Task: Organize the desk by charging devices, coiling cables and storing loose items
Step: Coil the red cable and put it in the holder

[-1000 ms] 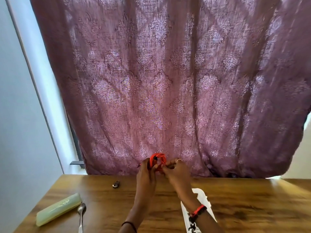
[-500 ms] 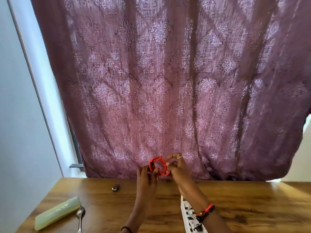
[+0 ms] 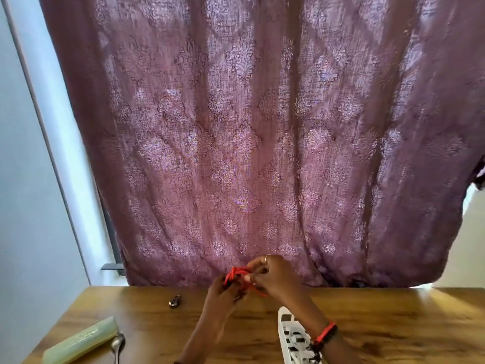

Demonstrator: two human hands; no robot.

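Red cable (image 3: 237, 274) now lower, bunched between left hand (image 3: 223, 294) and right hand (image 3: 277, 278).

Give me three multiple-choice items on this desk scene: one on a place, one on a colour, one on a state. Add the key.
1. Where does the spoon lie?
A. Beside the pale green case
B. On the power strip
C. In a hand

2. What colour is the cable in the hands?
A. White
B. Red
C. Black

3. How is that cable now?
A. Lying loose, untouched
B. Held in loops by both hands
C. Plugged into a socket

Key: 1 A, the spoon's bowl sits by the case's end; 2 B, the loops are bright red; 3 B, the left hand and the right hand grip it with curled fingers.
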